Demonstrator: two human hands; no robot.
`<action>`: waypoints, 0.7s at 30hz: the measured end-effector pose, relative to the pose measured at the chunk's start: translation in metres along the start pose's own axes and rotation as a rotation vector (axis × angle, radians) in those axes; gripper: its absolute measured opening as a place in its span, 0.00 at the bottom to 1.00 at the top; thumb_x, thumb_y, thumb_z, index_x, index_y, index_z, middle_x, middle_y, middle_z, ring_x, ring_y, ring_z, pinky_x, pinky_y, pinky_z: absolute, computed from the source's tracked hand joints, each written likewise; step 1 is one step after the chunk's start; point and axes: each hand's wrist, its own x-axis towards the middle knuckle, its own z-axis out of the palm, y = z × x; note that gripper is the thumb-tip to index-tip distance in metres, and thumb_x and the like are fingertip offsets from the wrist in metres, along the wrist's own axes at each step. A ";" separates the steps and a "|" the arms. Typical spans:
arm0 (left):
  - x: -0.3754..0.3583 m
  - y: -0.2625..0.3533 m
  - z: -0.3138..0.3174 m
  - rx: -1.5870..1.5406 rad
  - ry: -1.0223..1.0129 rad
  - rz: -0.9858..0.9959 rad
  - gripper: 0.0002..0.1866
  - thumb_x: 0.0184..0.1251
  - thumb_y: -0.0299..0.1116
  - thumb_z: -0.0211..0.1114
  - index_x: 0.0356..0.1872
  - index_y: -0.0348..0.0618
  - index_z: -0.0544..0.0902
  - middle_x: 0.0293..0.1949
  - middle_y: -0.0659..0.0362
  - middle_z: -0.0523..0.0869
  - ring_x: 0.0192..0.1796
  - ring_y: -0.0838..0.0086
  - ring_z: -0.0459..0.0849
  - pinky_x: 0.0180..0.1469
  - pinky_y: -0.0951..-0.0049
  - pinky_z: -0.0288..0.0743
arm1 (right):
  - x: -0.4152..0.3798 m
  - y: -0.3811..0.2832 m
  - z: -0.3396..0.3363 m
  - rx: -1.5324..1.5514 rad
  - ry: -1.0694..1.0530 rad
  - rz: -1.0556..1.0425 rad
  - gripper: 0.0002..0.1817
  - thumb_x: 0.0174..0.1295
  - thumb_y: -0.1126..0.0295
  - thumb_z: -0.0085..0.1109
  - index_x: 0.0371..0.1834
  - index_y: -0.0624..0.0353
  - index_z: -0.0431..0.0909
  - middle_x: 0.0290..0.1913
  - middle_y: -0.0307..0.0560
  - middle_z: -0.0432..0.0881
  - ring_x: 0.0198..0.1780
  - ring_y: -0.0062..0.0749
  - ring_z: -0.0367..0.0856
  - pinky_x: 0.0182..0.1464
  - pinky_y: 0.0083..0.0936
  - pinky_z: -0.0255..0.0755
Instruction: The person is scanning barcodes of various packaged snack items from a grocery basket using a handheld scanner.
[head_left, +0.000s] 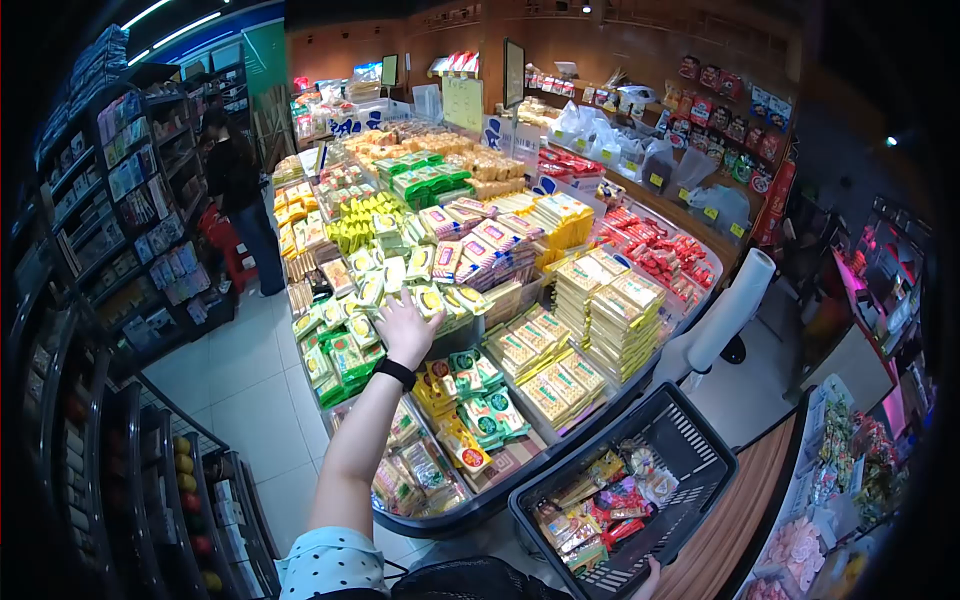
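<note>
My left hand (405, 328), with a black wristband (396, 374) on the wrist, stretches over the snack display with its fingers spread. Its fingertips lie right at the pale green-and-white snack packs (428, 300). Left of it sit more green packs (345, 352), and below are yellow packs (460, 440) and teal packs (495, 412). At the bottom edge, my right hand (650, 580) grips the rim of a dark shopping basket (695, 455); most of that hand is out of frame. Several colourful snack packets (612, 500) lie inside the basket.
Stacked cracker packs (610, 300) rise on the display's right, near a roll of plastic bags (735, 305). Dark shelving (125, 190) lines the left aisle, where another person (235, 190) stands by a red stool (228, 245). A wooden counter (735, 515) runs along the right.
</note>
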 end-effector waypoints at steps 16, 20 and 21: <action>0.022 -0.042 0.061 -0.822 0.048 -0.659 0.39 0.51 0.49 0.59 0.53 0.20 0.61 0.51 0.31 0.70 0.55 0.48 0.71 0.56 0.58 0.64 | 0.005 -0.008 0.043 -0.087 0.129 -0.119 0.20 0.55 0.56 0.51 0.44 0.60 0.72 0.40 0.45 0.74 0.42 0.35 0.71 0.45 0.29 0.66; 0.024 -0.053 0.050 -0.647 -0.166 -0.508 0.40 0.48 0.53 0.62 0.47 0.20 0.64 0.42 0.37 0.78 0.44 0.48 0.79 0.46 0.59 0.72 | 0.006 -0.014 0.047 -0.094 0.140 -0.127 0.19 0.55 0.57 0.51 0.43 0.60 0.72 0.39 0.45 0.74 0.40 0.34 0.72 0.44 0.28 0.66; 0.027 -0.049 0.048 -0.646 -0.164 -0.512 0.40 0.48 0.53 0.62 0.47 0.20 0.64 0.42 0.37 0.78 0.44 0.48 0.79 0.46 0.59 0.72 | 0.006 -0.015 0.050 -0.099 0.143 -0.123 0.19 0.55 0.57 0.51 0.43 0.61 0.72 0.39 0.45 0.74 0.40 0.34 0.72 0.44 0.28 0.67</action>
